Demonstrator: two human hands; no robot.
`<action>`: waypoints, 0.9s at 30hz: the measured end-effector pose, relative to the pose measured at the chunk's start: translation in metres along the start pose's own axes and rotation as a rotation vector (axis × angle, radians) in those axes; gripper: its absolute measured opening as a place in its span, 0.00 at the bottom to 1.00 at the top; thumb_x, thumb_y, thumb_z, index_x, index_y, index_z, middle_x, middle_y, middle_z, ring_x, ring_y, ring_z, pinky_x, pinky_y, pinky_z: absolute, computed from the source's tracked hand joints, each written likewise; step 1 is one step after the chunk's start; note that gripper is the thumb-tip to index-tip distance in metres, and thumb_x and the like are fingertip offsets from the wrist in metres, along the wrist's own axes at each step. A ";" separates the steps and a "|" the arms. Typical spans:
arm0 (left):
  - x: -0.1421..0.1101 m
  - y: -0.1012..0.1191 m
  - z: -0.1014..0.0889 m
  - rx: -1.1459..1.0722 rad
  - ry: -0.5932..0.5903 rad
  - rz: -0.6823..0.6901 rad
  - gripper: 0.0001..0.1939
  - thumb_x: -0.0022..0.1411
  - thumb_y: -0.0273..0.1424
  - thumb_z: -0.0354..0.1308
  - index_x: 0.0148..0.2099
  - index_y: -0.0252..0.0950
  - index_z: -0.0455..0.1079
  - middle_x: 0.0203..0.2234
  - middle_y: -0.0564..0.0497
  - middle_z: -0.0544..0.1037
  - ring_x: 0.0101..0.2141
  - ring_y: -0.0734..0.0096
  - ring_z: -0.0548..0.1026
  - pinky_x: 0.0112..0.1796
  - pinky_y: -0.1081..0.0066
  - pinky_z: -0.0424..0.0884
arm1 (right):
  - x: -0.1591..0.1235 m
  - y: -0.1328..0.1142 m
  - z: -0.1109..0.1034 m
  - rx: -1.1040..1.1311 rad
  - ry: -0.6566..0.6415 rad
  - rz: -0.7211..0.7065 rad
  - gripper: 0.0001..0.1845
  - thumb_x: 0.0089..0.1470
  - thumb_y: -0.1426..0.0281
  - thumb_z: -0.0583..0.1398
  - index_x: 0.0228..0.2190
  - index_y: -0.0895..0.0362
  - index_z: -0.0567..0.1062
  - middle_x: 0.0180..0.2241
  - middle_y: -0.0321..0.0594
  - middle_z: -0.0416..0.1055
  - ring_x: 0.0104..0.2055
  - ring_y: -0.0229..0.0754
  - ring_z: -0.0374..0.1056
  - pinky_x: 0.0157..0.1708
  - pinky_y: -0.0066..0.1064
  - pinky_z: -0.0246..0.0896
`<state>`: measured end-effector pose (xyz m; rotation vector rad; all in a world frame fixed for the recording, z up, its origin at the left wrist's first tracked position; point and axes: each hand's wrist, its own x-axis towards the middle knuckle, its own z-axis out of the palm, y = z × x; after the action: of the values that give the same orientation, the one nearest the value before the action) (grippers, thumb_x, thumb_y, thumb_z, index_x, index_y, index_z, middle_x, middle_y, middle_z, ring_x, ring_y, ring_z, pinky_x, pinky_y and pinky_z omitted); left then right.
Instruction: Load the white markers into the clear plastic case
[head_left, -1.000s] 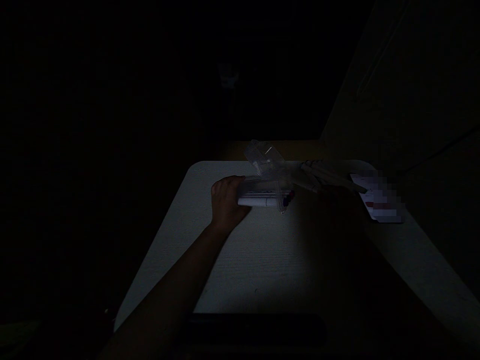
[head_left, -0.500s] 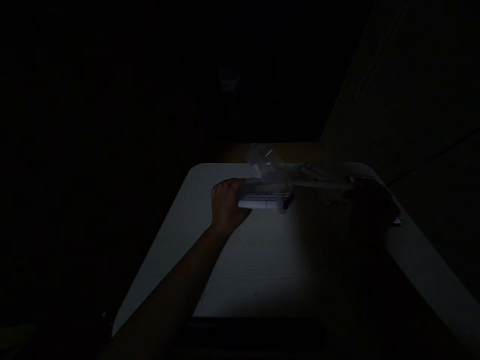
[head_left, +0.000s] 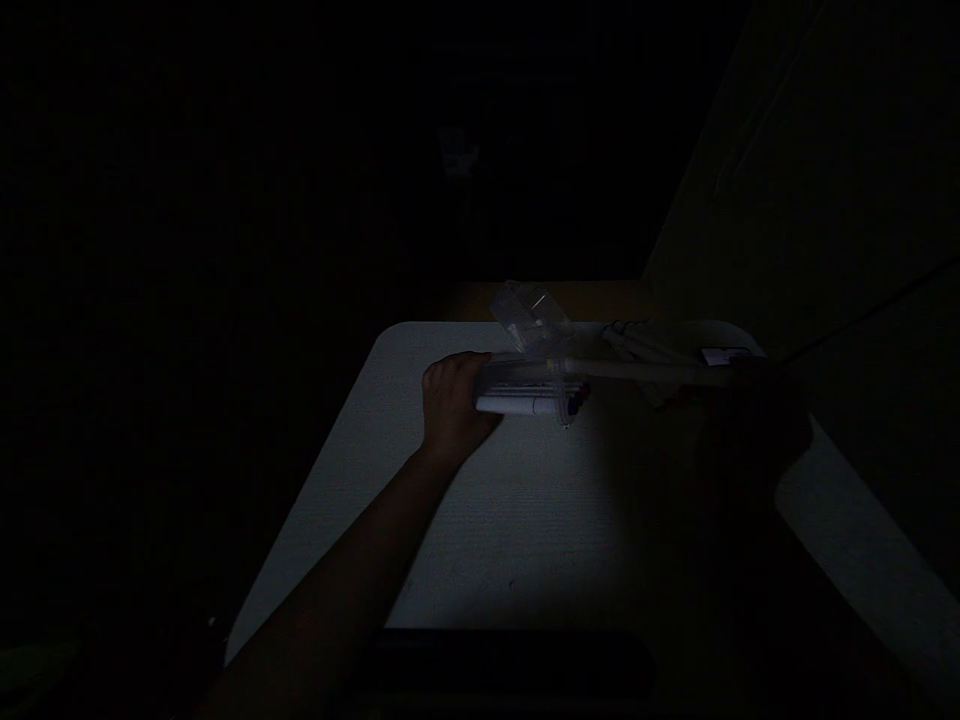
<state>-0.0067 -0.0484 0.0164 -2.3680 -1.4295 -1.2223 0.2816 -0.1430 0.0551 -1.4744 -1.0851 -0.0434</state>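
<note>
The room is very dark. My left hand [head_left: 452, 405] is closed around the left end of a clear plastic case [head_left: 529, 390] lying on the white table [head_left: 510, 520]. The case holds several white pens, and its clear lid [head_left: 529, 315] stands open behind it. My right hand [head_left: 750, 425] is a dark shape at the right, closed on the end of a long white pen [head_left: 637, 371]. That pen lies level, and its tip reaches the open end of the case.
A few more white pens [head_left: 637, 345] lie at the table's far edge. A white card [head_left: 724, 354] sits beside them, partly behind my right hand. A dark flat object [head_left: 510, 660] lies along the near edge. Beyond the table everything is black.
My right hand came in from the right over the card, took one white pen from the loose ones and brought its tip to the case. My left hand stayed on the case.
</note>
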 end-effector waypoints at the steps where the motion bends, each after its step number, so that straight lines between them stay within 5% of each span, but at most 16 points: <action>1: 0.000 0.000 0.000 0.000 0.001 -0.001 0.30 0.49 0.30 0.63 0.57 0.40 0.69 0.49 0.43 0.79 0.51 0.50 0.75 0.53 0.53 0.67 | -0.002 -0.004 0.001 0.003 0.038 -0.018 0.24 0.67 0.51 0.51 0.46 0.56 0.75 0.40 0.50 0.74 0.34 0.48 0.73 0.33 0.42 0.70; 7: 0.000 0.000 0.000 0.015 -0.017 -0.009 0.30 0.49 0.32 0.63 0.57 0.40 0.69 0.49 0.43 0.79 0.51 0.50 0.75 0.54 0.53 0.67 | -0.004 -0.010 0.009 -0.091 0.063 -0.125 0.21 0.61 0.49 0.57 0.37 0.53 0.75 0.37 0.47 0.74 0.40 0.51 0.72 0.38 0.45 0.71; 27: -0.001 -0.001 0.003 0.009 -0.001 0.044 0.29 0.51 0.31 0.63 0.57 0.40 0.68 0.49 0.44 0.80 0.51 0.51 0.75 0.53 0.53 0.68 | -0.011 -0.001 0.012 -0.159 -0.164 -0.267 0.21 0.62 0.54 0.57 0.44 0.56 0.79 0.37 0.45 0.79 0.36 0.44 0.74 0.36 0.37 0.72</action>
<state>-0.0062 -0.0475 0.0136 -2.3809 -1.3726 -1.2019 0.2682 -0.1402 0.0467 -1.4836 -1.4350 -0.2037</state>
